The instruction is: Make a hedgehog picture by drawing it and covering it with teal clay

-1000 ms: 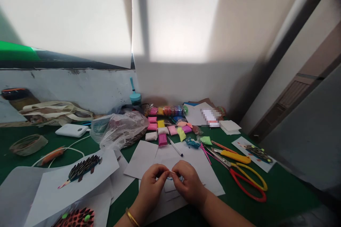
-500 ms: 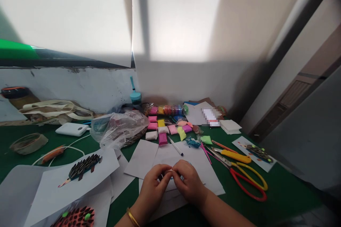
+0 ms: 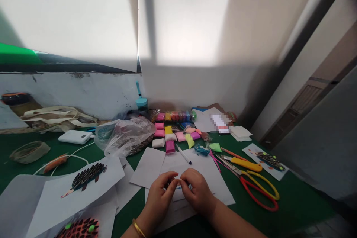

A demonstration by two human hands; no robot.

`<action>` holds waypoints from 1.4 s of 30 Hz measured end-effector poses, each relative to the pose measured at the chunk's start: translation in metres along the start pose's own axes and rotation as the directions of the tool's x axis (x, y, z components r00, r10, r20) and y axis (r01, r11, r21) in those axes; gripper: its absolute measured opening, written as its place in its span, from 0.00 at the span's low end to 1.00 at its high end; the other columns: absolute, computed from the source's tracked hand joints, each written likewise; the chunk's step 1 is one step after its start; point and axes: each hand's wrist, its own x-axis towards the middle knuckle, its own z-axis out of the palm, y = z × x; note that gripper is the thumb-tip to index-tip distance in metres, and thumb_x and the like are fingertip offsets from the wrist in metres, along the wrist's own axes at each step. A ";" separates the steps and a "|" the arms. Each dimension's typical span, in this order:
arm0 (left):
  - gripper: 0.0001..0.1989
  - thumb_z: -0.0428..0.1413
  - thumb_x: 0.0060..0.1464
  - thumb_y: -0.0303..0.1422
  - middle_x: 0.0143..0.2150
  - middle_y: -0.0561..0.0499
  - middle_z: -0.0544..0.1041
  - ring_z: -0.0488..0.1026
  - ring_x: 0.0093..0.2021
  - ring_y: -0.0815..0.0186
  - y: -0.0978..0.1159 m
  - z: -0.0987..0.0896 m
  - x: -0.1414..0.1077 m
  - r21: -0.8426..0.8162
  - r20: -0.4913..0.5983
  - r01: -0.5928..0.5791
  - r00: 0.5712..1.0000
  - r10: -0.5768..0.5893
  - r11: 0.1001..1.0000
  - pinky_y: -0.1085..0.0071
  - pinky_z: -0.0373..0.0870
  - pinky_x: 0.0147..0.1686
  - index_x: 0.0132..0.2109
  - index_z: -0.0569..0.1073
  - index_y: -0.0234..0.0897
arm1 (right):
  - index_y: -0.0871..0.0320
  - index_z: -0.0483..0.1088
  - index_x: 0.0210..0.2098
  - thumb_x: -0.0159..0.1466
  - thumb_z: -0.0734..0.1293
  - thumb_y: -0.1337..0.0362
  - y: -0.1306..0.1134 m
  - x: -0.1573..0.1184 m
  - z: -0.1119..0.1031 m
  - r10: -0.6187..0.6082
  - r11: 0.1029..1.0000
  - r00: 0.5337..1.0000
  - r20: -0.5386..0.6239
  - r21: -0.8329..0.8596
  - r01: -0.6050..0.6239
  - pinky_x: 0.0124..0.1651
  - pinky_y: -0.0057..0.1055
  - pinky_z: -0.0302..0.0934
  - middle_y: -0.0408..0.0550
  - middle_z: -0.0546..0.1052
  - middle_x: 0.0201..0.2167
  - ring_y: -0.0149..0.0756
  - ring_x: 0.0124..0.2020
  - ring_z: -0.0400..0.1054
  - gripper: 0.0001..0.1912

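Observation:
Above the white paper (image 3: 220, 189), my left hand (image 3: 163, 189) and my right hand (image 3: 196, 189) meet at their fingertips, both closed in a pinch. A sliver of something small and pale shows between them; it is too small to name. Partly hidden by my hands, blue marks show on the paper underneath. A white pen with a dark tip (image 3: 183, 154) lies on the paper just beyond my fingers. Past it are several packets of coloured modelling clay, among them a magenta packet (image 3: 170, 146) and a yellow-green one (image 3: 189, 141).
Red-and-yellow-handled scissors (image 3: 259, 189) and a yellow cutter (image 3: 248, 163) lie at right, near a card with a seed hedgehog (image 3: 269, 160). At left are a seed hedgehog picture (image 3: 55, 208), a plastic bag (image 3: 119, 137), a white power bank (image 3: 75, 136) and a tape roll (image 3: 30, 151).
My hands stay together over the paper, with only a slight shift of the fingers. Nothing else on the table has visibly moved.

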 end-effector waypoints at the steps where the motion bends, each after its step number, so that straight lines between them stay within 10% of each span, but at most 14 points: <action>1: 0.16 0.56 0.58 0.43 0.36 0.48 0.79 0.75 0.34 0.61 -0.001 0.000 0.000 -0.008 -0.003 0.006 1.000 -0.006 1.000 0.66 0.72 0.37 0.47 0.76 0.40 | 0.55 0.66 0.29 0.64 0.61 0.68 0.000 0.000 0.000 -0.007 1.000 1.000 -0.003 0.000 0.007 0.34 0.32 0.55 0.44 0.71 0.25 0.34 0.29 0.64 0.07; 8: 0.14 0.56 0.57 0.44 0.32 0.48 0.79 0.74 0.35 0.60 -0.002 0.001 0.002 0.078 -0.004 -0.021 1.000 0.022 0.997 0.67 0.69 0.35 0.33 0.77 0.39 | 0.55 0.66 0.29 0.63 0.62 0.69 0.000 0.000 0.002 -0.005 1.000 1.000 0.005 -0.005 0.005 0.33 0.31 0.55 0.43 0.70 0.24 0.34 0.28 0.63 0.06; 42: 0.09 0.57 0.57 0.39 0.33 0.50 0.79 0.75 0.35 0.61 -0.004 -0.001 0.001 0.061 0.015 0.004 1.000 -0.005 0.998 0.67 0.70 0.37 0.34 0.79 0.41 | 0.56 0.65 0.30 0.64 0.62 0.66 0.002 -0.003 0.000 0.033 0.999 0.998 0.061 0.030 -0.035 0.35 0.32 0.53 0.43 0.70 0.26 0.34 0.30 0.63 0.06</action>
